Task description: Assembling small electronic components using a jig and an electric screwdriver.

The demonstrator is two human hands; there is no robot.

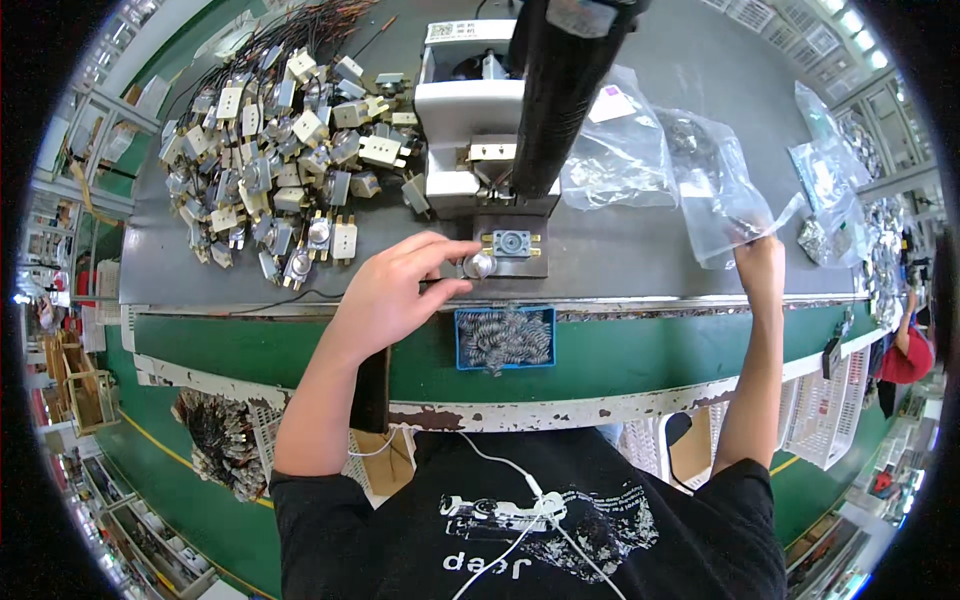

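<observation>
My left hand (398,283) is at the front of a small press, thumb and forefinger closed about a round silver metal piece (480,265). Just beyond the fingertips, a grey block (512,243) with a round centre and brass-coloured tabs on its sides lies on the press's metal base (520,268). Off to the right, my right hand (760,255) reaches into the mouth of a clear plastic bag (715,215). Its fingers are mostly hidden by the plastic, so their grip does not show.
A large heap of wired switch-like parts (290,150) covers the table's left side. The white press (470,110) and a black column (565,100) rise at the middle. A blue tray (505,368) of small springs sits at the front. More clear bags (620,150) lie to the right.
</observation>
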